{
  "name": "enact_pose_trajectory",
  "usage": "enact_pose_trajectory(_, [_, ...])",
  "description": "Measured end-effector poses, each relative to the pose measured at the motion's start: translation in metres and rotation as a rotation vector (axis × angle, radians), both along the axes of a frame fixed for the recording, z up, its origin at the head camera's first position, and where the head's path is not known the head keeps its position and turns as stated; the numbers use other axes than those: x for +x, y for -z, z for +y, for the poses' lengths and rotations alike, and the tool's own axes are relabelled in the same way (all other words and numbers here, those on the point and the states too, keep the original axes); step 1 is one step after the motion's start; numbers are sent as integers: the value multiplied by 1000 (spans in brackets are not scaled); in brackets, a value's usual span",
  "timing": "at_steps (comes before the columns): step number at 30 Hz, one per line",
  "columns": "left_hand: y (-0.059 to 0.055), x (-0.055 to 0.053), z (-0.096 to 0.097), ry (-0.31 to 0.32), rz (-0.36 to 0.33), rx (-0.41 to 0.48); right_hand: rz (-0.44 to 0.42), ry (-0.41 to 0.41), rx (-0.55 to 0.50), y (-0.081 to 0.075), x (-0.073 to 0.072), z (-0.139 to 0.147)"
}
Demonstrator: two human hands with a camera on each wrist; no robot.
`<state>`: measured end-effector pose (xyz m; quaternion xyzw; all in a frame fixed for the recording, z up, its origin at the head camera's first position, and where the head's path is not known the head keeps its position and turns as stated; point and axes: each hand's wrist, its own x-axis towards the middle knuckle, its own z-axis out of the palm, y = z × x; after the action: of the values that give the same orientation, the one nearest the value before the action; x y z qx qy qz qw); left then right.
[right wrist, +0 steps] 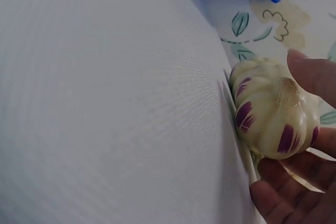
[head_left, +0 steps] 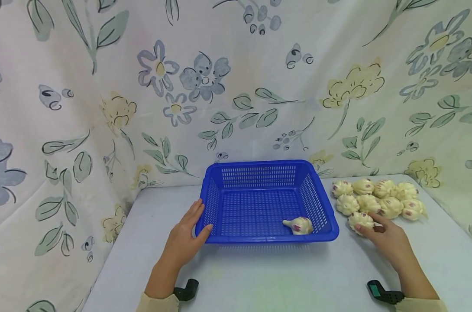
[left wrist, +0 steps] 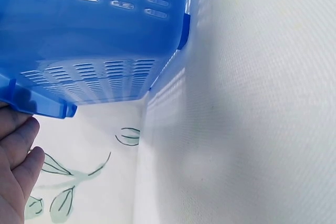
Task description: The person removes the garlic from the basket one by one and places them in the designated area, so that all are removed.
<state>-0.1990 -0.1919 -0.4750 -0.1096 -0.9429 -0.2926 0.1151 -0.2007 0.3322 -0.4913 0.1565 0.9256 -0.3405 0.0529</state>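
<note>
A blue plastic basket [head_left: 259, 238] with slotted walls stands on the white table. My left hand [head_left: 184, 236] rests at its left rim, fingers extended along the edge and thumb near the front corner; in the left wrist view its fingertips [left wrist: 32, 127] lie right by the rim. Inside the basket, near the front right corner, is one garlic bulb [head_left: 301, 225] with its stem pointing left. To the right, my right hand [head_left: 389, 240] holds another garlic bulb [right wrist: 278, 111], white with purple streaks, between thumb and fingers. This bulb is close to the tabletop.
Several more garlic bulbs [head_left: 368, 203] lie in rows at the right, just behind the right hand. A floral cloth [head_left: 240, 86] hangs behind the table [head_left: 259, 281] and along its sides. Each wrist wears a black device [head_left: 384, 292].
</note>
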Motion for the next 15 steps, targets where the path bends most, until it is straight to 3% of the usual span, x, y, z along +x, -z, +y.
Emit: enact_pose_trajectory(15, [1, 0, -1, 8, 9, 7, -2, 0, -3, -1, 0, 0])
